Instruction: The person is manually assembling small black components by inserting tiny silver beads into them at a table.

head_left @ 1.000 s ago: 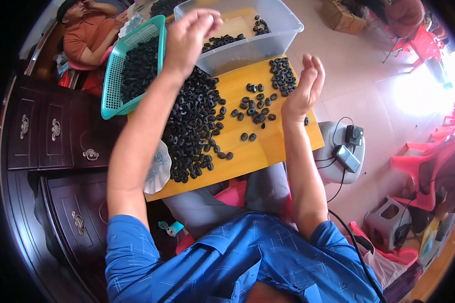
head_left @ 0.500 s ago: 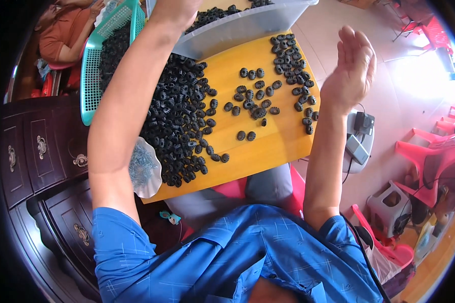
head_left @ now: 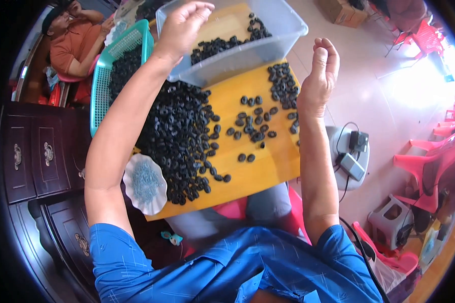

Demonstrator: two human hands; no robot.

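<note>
My left hand [head_left: 183,31] is raised above the near left corner of the clear plastic bin [head_left: 242,70]. Its fingers are loosely bent and point right, with nothing visible in them. To the right, my right hand [head_left: 318,83] is held up beside the table's right edge, its fingers pointing away from me and slightly curled; no object shows in it. Under and beside my left forearm lies a big heap of small black oval plastic parts [head_left: 179,136]. Several more loose black parts [head_left: 258,120] are scattered mid-table, and a cluster [head_left: 283,86] lies by the right edge.
A scalloped white dish [head_left: 161,198] of small bluish-clear pieces sits at the table's near left. A green basket [head_left: 97,96] of black parts stands beyond it. Dark drawers [head_left: 33,146] flank the left. A grey stool [head_left: 356,184] carries adapters and cables. Another person [head_left: 78,38] sits far left.
The view has shifted, bringing more of the bin and basket into sight. My right hand has moved inward to the left, its fingers more curled. My left hand now shows fully.
</note>
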